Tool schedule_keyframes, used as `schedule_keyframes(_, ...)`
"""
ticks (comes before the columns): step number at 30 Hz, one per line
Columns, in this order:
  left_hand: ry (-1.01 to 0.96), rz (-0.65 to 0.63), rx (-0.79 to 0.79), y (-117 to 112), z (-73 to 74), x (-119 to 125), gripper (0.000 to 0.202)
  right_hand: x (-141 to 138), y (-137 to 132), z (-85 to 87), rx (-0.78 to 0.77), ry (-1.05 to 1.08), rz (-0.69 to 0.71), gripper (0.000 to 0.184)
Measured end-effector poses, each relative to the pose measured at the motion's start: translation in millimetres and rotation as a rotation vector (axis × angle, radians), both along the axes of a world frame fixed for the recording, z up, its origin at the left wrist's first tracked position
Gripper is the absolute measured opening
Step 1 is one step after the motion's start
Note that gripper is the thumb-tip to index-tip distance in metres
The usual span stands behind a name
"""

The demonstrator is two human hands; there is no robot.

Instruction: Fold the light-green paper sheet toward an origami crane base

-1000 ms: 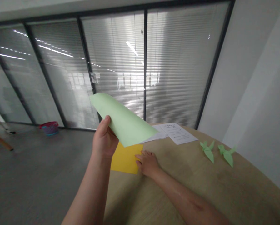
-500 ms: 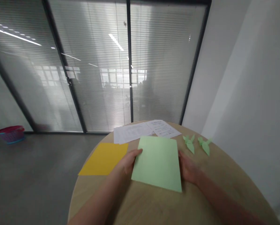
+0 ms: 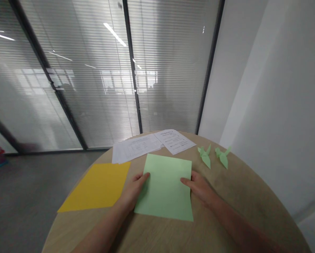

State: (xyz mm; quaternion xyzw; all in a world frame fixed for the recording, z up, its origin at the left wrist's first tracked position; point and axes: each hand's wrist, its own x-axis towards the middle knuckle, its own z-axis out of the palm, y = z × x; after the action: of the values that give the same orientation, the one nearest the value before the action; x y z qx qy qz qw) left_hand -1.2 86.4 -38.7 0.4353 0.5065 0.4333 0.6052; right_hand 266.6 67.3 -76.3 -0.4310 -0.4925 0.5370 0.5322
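Head view: green sheet held over a round worktop (image 3: 242, 200), with directions read from a clock dial centred on the sheet, twelve pointing away from the person. The green sheet (image 3: 165, 191) occupies the dial's centre and tilts slightly; whether its near edge rests on the worktop cannot be told. The left hand (image 3: 133, 189) grips the margin at nine o'clock, and the right hand (image 3: 199, 186) grips the opposite margin at three o'clock. Each thumb lies on the upper face, with the other fingers mostly hidden beneath. A yellow sheet (image 3: 99, 186) lies flat at nine o'clock, beyond the left hand, its outer side reaching the worktop's rim. Printed pages (image 3: 136, 147) overlap between eleven and twelve o'clock. Two folded green figures (image 3: 205, 157) (image 3: 222, 157) stand side by side near two o'clock.

Handling, as judged from appearance: the green sheet is probably very light and flexible, with enough stiffness to stay nearly flat between two supports, yet easily creased by a hard pinch. Its smooth-looking face may slide over the worktop. Opposed side margins, lightly pinched between thumb and fingers, appear the soundest hold; a single corner would probably let it droop.
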Motion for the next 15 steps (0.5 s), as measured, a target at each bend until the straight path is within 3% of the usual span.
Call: schedule_keyframes(15,0.002,-0.053,0.061,-0.2,-0.6,-3.5,0.054,-1.7,3.6,3.8,-0.032,0.116,-0.058,0.032)
